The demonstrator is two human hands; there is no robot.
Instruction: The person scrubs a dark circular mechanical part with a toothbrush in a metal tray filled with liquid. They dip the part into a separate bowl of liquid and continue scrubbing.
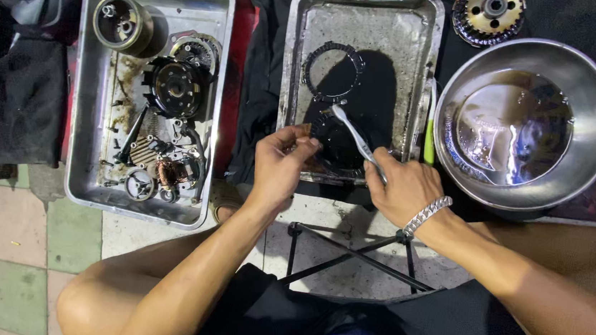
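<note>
A dark toothed disc is lying tilted at the tray's near edge, a white toothbrush resting across it.

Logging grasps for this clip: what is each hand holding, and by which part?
The right hand grips a toothbrush by its handle end, bristles over the tray. The left hand pinches the near edge of a dark ring-shaped plate.
</note>
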